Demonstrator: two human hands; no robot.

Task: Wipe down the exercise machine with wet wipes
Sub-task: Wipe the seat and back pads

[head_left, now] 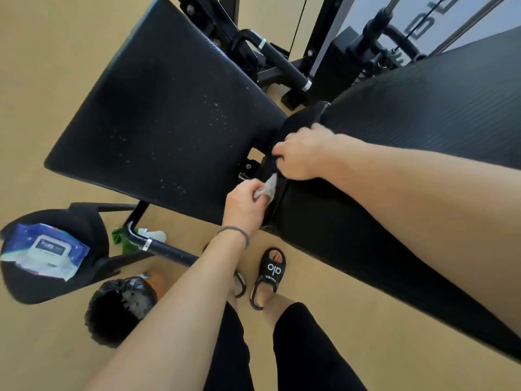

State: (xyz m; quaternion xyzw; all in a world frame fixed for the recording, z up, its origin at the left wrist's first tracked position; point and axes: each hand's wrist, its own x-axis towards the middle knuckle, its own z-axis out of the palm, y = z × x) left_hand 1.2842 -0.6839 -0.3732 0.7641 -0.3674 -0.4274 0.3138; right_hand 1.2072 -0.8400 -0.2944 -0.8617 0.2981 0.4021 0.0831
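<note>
Closest to the camera you've got black leggings and black slide sandals [267, 277] on the tan floor [42, 80]. Just left of the feet there's a small bin lined with a black trash bag [119, 309], and further left a black stool [56, 277] with a blue pack of wet wipes [45, 253] lying on the seat, flap side up.

Moving up, the left hand [244, 206] has a grey hair tie around the wrist and its fingers are bunched around a crumpled grey wet wipe [267, 189], pressing it into the gap where the two pads of the exercise machine meet. The right hand [301, 155] is just above it, fingers curled over the black hinge bit [298, 122] between the pads, gripping it.

The seat pad [158, 108] stretches off to the left and has a scatter of little wet-looking specks on it. The back pad [423, 131] runs off to the right under the right forearm. Under the seat pad there's a black frame tube [158, 248] with something green and white on the floor beside it, can't tell what it is.

Furthest back are the black uprights, cables and a chrome bar [390, 12] of the machine.
</note>
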